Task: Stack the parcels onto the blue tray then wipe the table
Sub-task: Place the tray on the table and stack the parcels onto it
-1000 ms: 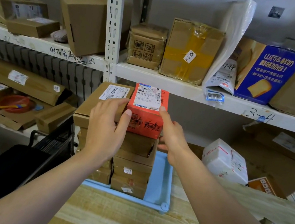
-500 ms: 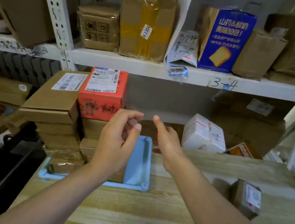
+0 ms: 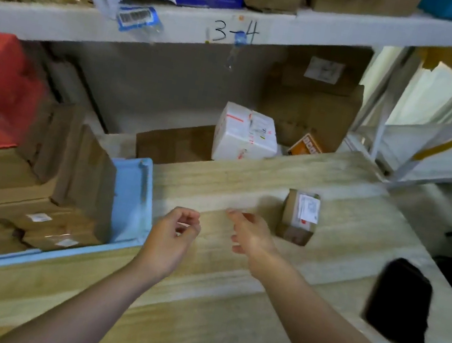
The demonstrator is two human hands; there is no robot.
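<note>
Both empty: left hand (image 3: 173, 240) loosely curled, right hand (image 3: 252, 239) relaxed, over the table (image 3: 219, 336) right of the blue tray (image 3: 132, 200). Small brown parcel (image 3: 298, 217) lies further right, near the right hand. Suggest gripping its sides and seating it flat on the stack.

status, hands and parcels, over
Both empty: left hand, right hand, over the table. Small parcel on the table, not yet on the blue tray. Nothing between right hand and small parcel.
</note>
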